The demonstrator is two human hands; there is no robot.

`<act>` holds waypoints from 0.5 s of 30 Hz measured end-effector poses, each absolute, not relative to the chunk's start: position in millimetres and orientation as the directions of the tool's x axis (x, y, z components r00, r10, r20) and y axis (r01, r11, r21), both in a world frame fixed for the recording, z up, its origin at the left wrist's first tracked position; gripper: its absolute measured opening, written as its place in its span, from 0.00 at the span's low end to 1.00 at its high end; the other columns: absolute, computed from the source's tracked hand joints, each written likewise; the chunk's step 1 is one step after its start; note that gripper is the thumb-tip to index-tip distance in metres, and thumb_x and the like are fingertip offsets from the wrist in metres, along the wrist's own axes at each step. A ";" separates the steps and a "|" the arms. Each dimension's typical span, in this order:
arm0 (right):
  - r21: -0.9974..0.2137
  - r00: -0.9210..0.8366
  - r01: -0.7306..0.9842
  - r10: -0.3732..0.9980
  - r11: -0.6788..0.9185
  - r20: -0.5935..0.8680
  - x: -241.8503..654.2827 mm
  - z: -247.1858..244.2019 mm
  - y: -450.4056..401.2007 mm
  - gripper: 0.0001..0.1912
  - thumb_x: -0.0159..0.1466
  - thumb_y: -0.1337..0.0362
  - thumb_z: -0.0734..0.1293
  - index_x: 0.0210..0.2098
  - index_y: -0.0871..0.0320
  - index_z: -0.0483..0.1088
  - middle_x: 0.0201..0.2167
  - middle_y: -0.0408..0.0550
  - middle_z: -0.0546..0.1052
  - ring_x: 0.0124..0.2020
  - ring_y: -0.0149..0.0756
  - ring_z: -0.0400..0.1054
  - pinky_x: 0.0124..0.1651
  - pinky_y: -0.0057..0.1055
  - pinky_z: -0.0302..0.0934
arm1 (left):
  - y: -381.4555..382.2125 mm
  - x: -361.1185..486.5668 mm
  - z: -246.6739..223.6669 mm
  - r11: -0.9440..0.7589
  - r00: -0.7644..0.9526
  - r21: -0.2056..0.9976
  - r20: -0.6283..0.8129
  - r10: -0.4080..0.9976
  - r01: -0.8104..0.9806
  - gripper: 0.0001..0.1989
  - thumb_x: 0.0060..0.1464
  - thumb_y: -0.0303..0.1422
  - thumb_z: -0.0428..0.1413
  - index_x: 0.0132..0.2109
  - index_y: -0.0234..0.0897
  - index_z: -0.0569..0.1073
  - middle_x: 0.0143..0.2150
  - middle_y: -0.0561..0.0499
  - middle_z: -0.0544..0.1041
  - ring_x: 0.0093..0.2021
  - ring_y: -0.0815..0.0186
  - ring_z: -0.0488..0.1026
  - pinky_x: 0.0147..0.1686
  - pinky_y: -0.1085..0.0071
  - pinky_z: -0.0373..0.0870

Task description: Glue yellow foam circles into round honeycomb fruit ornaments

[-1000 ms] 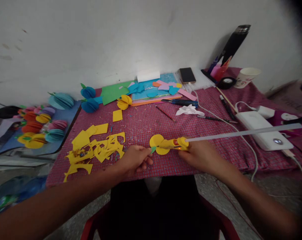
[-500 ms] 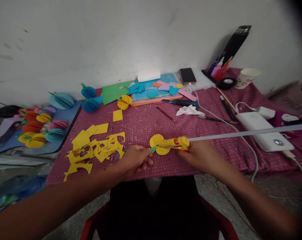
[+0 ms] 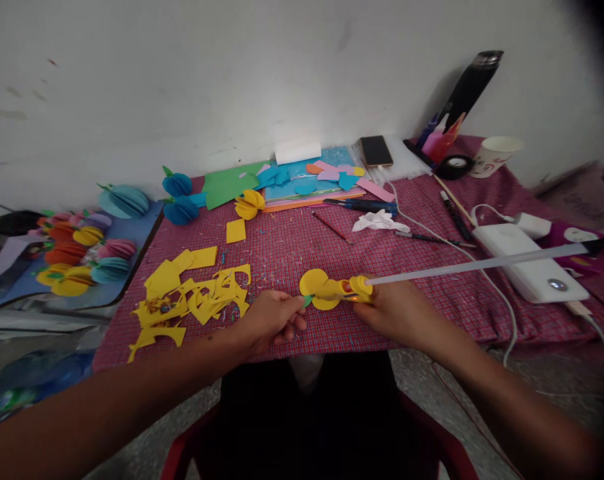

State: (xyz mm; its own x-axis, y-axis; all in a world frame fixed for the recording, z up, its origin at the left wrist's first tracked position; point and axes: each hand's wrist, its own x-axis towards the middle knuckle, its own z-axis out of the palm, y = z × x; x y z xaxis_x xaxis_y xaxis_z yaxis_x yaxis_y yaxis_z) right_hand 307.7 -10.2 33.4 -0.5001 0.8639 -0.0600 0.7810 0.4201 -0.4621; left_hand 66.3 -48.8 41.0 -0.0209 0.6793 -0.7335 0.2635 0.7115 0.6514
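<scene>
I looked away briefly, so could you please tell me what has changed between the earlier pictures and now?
The yellow glue gun in the right hand has shifted slightly left, its long white stick with it. Nothing was taken up or let go. The left hand still pinches the green leaf, and the yellow scraps lie as before.

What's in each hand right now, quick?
Left hand: closed, pinching a small green paper leaf in its fingertips.
Right hand: closed around the yellow glue gun, a long glue stick poking out its back.
</scene>
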 end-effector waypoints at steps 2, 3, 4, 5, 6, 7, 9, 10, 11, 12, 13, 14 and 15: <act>-0.461 -0.496 0.786 0.866 0.412 -0.070 307.3 33.9 -10.1 0.06 0.63 0.66 0.66 0.38 0.55 0.76 0.32 0.47 0.82 0.30 0.38 0.73 0.31 0.31 0.51 | -48.6 62.8 42.2 0.701 -0.007 0.637 -0.739 0.674 0.319 0.17 0.64 0.46 0.54 0.38 0.35 0.72 0.27 0.51 0.77 0.16 0.74 0.64 0.15 0.76 0.53; -0.458 -0.492 0.790 0.867 0.408 -0.076 307.1 34.1 -10.1 0.06 0.63 0.66 0.66 0.38 0.55 0.76 0.31 0.48 0.82 0.29 0.38 0.73 0.31 0.31 0.51 | -48.8 59.7 43.2 0.680 0.000 0.629 -0.734 0.679 0.376 0.18 0.65 0.46 0.52 0.37 0.35 0.71 0.26 0.51 0.77 0.16 0.73 0.64 0.16 0.76 0.54; -0.456 -0.490 0.793 0.868 0.405 -0.081 306.9 34.5 -10.2 0.06 0.63 0.66 0.66 0.38 0.55 0.75 0.31 0.48 0.82 0.29 0.39 0.73 0.31 0.31 0.51 | -49.4 55.7 44.3 0.631 -0.004 0.626 -0.709 0.706 0.459 0.18 0.65 0.47 0.51 0.36 0.36 0.71 0.25 0.52 0.76 0.17 0.72 0.64 0.17 0.75 0.55; -0.456 -0.490 0.793 0.868 0.404 -0.085 306.7 34.8 -10.3 0.06 0.63 0.65 0.66 0.37 0.55 0.75 0.31 0.48 0.82 0.29 0.39 0.73 0.31 0.31 0.51 | -50.2 51.0 45.3 0.542 -0.012 0.625 -0.650 0.760 0.562 0.18 0.65 0.46 0.50 0.35 0.36 0.70 0.25 0.52 0.76 0.18 0.71 0.65 0.18 0.74 0.57; -0.456 -0.491 0.793 0.867 0.403 -0.087 306.5 35.3 -10.3 0.06 0.64 0.65 0.66 0.37 0.56 0.75 0.31 0.48 0.82 0.29 0.38 0.73 0.31 0.31 0.51 | -51.4 46.0 46.0 0.409 -0.006 0.613 -0.550 0.835 0.676 0.17 0.64 0.45 0.51 0.34 0.37 0.70 0.25 0.52 0.75 0.20 0.70 0.67 0.20 0.73 0.58; -0.456 -0.491 0.794 0.867 0.402 -0.090 306.2 35.7 -10.4 0.06 0.64 0.65 0.65 0.36 0.56 0.75 0.31 0.48 0.82 0.29 0.38 0.73 0.31 0.31 0.51 | -52.6 41.0 46.2 0.240 0.026 0.582 -0.410 0.912 0.777 0.15 0.63 0.43 0.53 0.33 0.37 0.70 0.26 0.52 0.75 0.23 0.69 0.68 0.23 0.72 0.60; -0.451 -0.486 0.799 0.869 0.397 -0.096 305.5 36.8 -10.5 0.06 0.64 0.64 0.66 0.35 0.56 0.76 0.31 0.49 0.82 0.30 0.39 0.74 0.31 0.30 0.51 | -55.2 32.8 45.3 -0.106 0.201 0.471 -0.155 0.967 0.876 0.10 0.63 0.38 0.54 0.39 0.37 0.73 0.32 0.50 0.77 0.30 0.66 0.72 0.30 0.70 0.65; -0.444 -0.482 0.805 0.871 0.394 -0.100 305.1 37.4 -10.4 0.06 0.64 0.64 0.66 0.34 0.57 0.76 0.31 0.49 0.82 0.30 0.39 0.74 0.31 0.30 0.51 | -56.2 30.1 44.1 -0.244 0.300 0.413 -0.077 0.951 0.877 0.09 0.63 0.36 0.53 0.44 0.37 0.75 0.36 0.49 0.78 0.34 0.64 0.73 0.33 0.69 0.66; -0.436 -0.479 0.809 0.872 0.393 -0.103 304.8 38.0 -10.3 0.07 0.64 0.64 0.66 0.34 0.57 0.76 0.30 0.49 0.82 0.30 0.39 0.74 0.31 0.30 0.51 | -56.8 28.4 42.6 -0.347 0.388 0.366 -0.042 0.921 0.863 0.11 0.65 0.36 0.52 0.49 0.38 0.74 0.40 0.48 0.78 0.38 0.62 0.74 0.35 0.68 0.68; -0.431 -0.481 0.811 0.871 0.396 -0.104 304.4 38.5 -10.2 0.07 0.64 0.64 0.66 0.34 0.57 0.76 0.30 0.49 0.82 0.29 0.39 0.74 0.30 0.30 0.51 | -57.1 27.7 40.8 -0.417 0.452 0.328 -0.033 0.891 0.847 0.14 0.66 0.35 0.51 0.54 0.39 0.74 0.42 0.47 0.77 0.40 0.61 0.74 0.37 0.67 0.69; -0.427 -0.483 0.811 0.869 0.400 -0.104 304.1 39.0 -10.1 0.07 0.64 0.64 0.66 0.33 0.57 0.76 0.30 0.49 0.82 0.29 0.38 0.73 0.30 0.30 0.51 | -57.1 27.7 39.1 -0.460 0.491 0.297 -0.033 0.871 0.837 0.15 0.66 0.35 0.50 0.56 0.40 0.73 0.44 0.46 0.77 0.41 0.61 0.74 0.37 0.67 0.69; -0.426 -0.484 0.811 0.869 0.402 -0.102 303.8 39.3 -10.0 0.07 0.64 0.64 0.66 0.33 0.57 0.76 0.29 0.49 0.82 0.28 0.38 0.73 0.30 0.30 0.50 | -56.9 28.1 37.4 -0.482 0.511 0.275 -0.040 0.858 0.832 0.16 0.67 0.36 0.49 0.58 0.40 0.72 0.44 0.46 0.76 0.41 0.61 0.74 0.37 0.67 0.69; -0.427 -0.484 0.809 0.869 0.403 -0.098 303.7 39.5 -9.9 0.07 0.64 0.65 0.66 0.33 0.57 0.77 0.29 0.49 0.82 0.28 0.37 0.72 0.30 0.30 0.51 | -56.6 28.8 35.9 -0.493 0.522 0.260 -0.048 0.852 0.830 0.17 0.67 0.36 0.48 0.58 0.40 0.72 0.43 0.46 0.75 0.39 0.61 0.73 0.36 0.67 0.69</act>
State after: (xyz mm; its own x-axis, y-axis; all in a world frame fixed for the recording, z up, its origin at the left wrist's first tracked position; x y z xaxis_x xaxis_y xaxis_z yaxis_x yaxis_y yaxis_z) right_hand 303.7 -9.9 39.5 -0.4845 0.8693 -0.0982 0.8093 0.4028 -0.4275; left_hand 28.8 -56.6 35.9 0.5215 0.8519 -0.0482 0.8301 -0.4935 0.2598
